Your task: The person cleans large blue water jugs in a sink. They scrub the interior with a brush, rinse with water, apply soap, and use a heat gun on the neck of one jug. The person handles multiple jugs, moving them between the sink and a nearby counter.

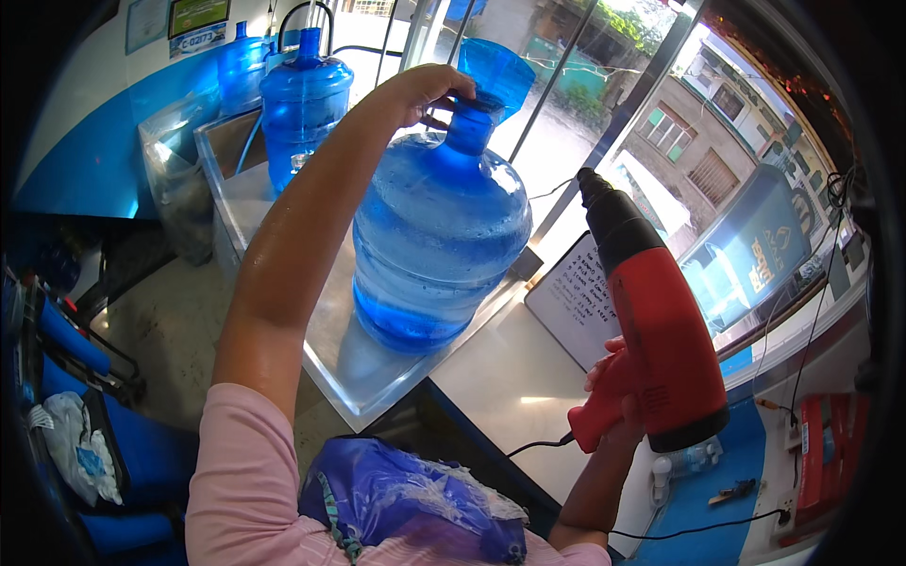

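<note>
A large clear blue water jug point(439, 233) stands upright on a metal tray point(354, 403). My left hand point(435, 88) is at the jug's neck, its fingers bent around the dark cap or rim at the top; whether they grip it is hard to tell. Behind the neck shows a blue translucent sheet-like piece point(499, 71). On the right, my right hand point(616, 389) grips the handle of a red and black heat gun point(665, 332), its nozzle pointing up and away, apart from the jug. A dark cord runs from the handle's base.
More blue jugs point(306, 106) stand at the back left, beside a plastic bag point(177, 177). A whiteboard point(573, 304) with writing leans near the window bars. Cables and a red case point(828, 453) are at the right. Blue chairs point(141, 453) stand at the lower left.
</note>
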The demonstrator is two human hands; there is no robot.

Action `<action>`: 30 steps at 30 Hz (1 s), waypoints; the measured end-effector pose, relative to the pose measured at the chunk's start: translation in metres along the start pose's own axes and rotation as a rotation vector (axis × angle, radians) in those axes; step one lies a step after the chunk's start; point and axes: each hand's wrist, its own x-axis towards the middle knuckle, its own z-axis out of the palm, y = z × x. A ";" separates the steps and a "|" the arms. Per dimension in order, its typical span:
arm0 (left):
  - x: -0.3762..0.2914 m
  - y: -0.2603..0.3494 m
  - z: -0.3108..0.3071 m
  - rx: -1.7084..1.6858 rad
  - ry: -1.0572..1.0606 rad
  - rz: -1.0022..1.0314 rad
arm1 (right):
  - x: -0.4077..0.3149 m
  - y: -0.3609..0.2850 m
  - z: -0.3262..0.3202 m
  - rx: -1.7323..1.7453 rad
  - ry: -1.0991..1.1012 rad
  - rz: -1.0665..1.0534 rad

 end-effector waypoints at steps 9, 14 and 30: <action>0.002 -0.033 0.006 0.102 -0.023 0.217 | 0.047 -0.037 0.006 0.116 0.030 -0.028; 0.002 -0.066 0.005 0.135 -0.078 0.382 | 0.090 -0.068 0.017 -0.002 -0.069 -0.066; -0.007 -0.068 0.005 0.559 0.044 0.389 | 0.120 -0.082 0.055 -0.054 -0.069 0.099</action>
